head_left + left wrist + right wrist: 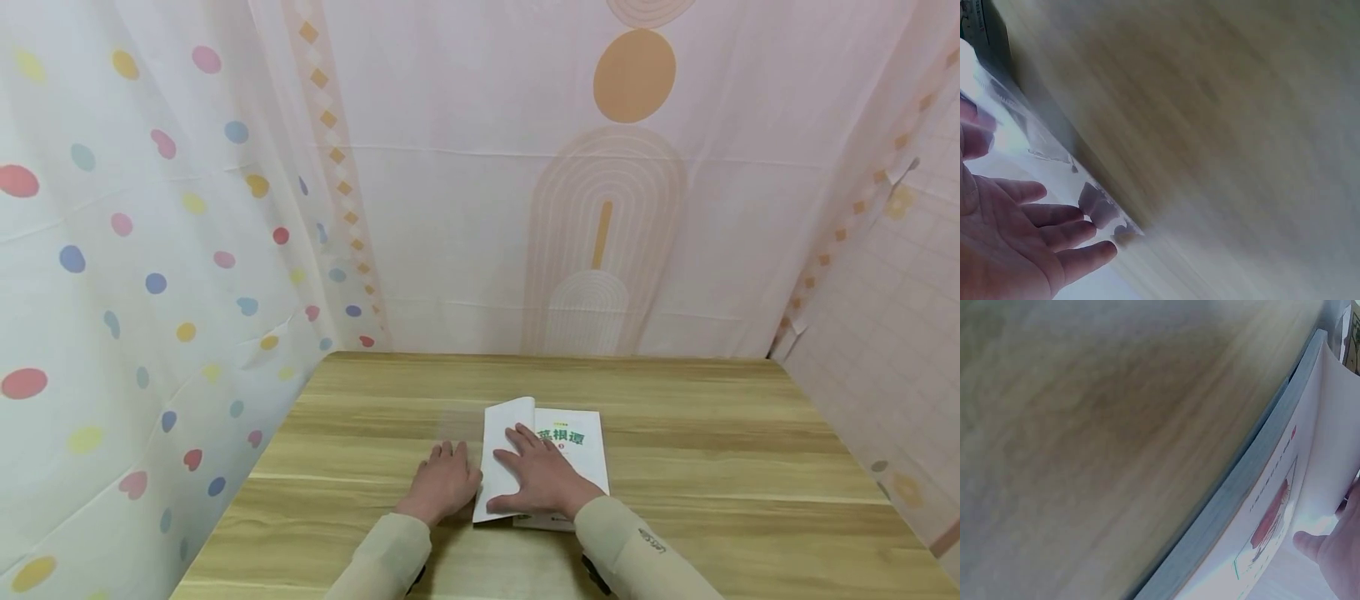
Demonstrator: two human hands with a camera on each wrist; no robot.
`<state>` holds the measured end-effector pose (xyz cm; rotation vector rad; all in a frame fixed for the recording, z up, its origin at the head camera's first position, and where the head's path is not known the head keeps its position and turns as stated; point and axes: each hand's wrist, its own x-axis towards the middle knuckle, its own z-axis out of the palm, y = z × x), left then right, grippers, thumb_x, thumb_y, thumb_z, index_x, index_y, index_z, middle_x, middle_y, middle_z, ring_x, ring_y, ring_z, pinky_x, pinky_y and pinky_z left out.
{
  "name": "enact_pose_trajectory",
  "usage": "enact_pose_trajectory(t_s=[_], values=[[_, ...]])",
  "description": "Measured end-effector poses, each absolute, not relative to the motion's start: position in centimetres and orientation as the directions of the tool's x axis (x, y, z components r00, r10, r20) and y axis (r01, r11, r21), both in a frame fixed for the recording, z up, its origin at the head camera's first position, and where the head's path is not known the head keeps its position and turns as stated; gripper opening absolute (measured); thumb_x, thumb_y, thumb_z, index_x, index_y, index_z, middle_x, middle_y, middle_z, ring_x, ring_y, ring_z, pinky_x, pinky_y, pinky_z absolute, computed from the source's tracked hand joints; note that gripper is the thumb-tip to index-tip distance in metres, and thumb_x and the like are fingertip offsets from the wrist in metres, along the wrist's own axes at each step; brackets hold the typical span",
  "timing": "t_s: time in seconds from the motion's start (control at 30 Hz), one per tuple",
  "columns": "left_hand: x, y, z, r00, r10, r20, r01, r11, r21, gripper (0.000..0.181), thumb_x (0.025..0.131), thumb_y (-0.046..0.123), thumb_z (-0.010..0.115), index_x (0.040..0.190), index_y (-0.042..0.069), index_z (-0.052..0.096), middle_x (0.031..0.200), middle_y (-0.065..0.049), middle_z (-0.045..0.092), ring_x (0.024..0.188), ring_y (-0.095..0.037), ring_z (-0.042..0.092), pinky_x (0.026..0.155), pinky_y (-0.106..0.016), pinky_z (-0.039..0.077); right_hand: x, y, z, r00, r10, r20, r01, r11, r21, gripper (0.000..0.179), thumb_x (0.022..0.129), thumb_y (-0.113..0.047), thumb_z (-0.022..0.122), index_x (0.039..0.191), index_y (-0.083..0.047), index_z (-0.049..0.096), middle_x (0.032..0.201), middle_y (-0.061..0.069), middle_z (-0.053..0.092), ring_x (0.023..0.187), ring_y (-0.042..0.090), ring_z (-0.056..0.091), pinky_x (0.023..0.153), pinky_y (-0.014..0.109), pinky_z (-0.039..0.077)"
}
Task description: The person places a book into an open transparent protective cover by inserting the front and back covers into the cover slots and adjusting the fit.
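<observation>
A book (585, 475) lies on the table, with green and red print on its white page. A blank white leaf or flap (497, 492) stands turned over to its left side. My right hand (536, 475) rests on this flap with fingers spread; its thumb (1310, 544) shows near the curved white sheet in the right wrist view. Just left of the book, my left hand (442, 482) lies with fingers extended. In the left wrist view, clear plastic film (1047, 147) runs along beside those fingers (1088, 262).
The wood-grain table (705, 450) extends around the book on all sides. Behind it hangs a pale patterned curtain (450, 233), and a dotted curtain (202, 300) hangs along the left. The book's thick page edge (1210, 519) shows in the right wrist view.
</observation>
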<state>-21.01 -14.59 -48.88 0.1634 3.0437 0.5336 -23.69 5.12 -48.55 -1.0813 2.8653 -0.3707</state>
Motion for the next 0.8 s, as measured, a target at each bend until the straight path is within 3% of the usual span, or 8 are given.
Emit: enact_pose_trajectory(t_s=[0.3, 0.8], values=[[-20.7, -15.0, -48.0, -0.984, 0.165, -0.066, 0.136, 0.937, 0.321, 0.064, 0.08, 0.028, 0.065, 0.132, -0.007, 0.052, 0.126, -0.029, 0.051, 0.124, -0.046, 0.047, 0.094, -0.066, 0.041, -23.7, 4.8, -48.7, -0.769, -0.64, 0.015, -0.623, 0.742, -0.247, 0.085, 0.082, -0.074, 0.058, 0.145, -0.017, 0.052, 0.159, 0.012, 0.031, 0.149, 0.029, 0.018, 0.112, 0.056, 0.03], [-20.4, -15.6, -47.3, -0.958, 0.228, -0.177, 0.165, 0.936, 0.312, 0.082, 0.069, 0.034, 0.068, 0.141, -0.002, 0.049, 0.142, -0.032, 0.041, 0.135, -0.049, 0.036, 0.101, -0.067, 0.036, -23.6, 4.5, -49.0, -0.795, -0.606, 0.024, -0.594, 0.77, -0.232, 0.083, 0.083, -0.072, 0.058, 0.145, -0.017, 0.052, 0.159, 0.013, 0.031, 0.149, 0.03, 0.019, 0.112, 0.057, 0.03]])
